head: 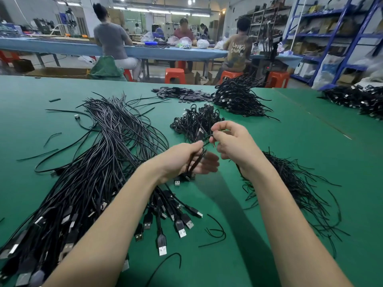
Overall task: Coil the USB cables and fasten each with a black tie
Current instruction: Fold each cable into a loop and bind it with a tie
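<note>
1. Left hand (186, 160) is up over the green table (290, 154), fingers curled round a coiled USB cable (195, 162). The loops hang down thru the palm, thumb pressing on top. Plug end seems to dangle just under the hand, a bit blurry tho.
2. Right hand (232, 141) is just beside it, thumb + index pinched on a thin black tie (207, 138) at the top of that coil. Other fingers loosely curled, holding nothing afaict. Can't tell if the tie is wrapped round yet, too small + blurred.
3. Big bundle of loose uncoiled cables (99, 162) sprawls on the left of the table, under and beside the left forearm, USB plugs (161, 243) fanned out toward the near edge.
4. Pile of spare ties (298, 187) lies on the right, partly behind the right wrist. A few stray ones (215, 233) lie between the two forearms.
5. Small heap of coiled cables (196, 121) sits right behind the hands, mid table.
6. Bigger heap of cables (238, 98) further back, w/ a flat pile of dark strips (182, 93) just left of it.
7. Another cable heap (356, 98) far right on the adjoining table section.
8. Bg: ppl sitting on orange stools (175, 75) at a long blue bench (62, 46), blue shelving racks (331, 34) on the right wall.
</note>
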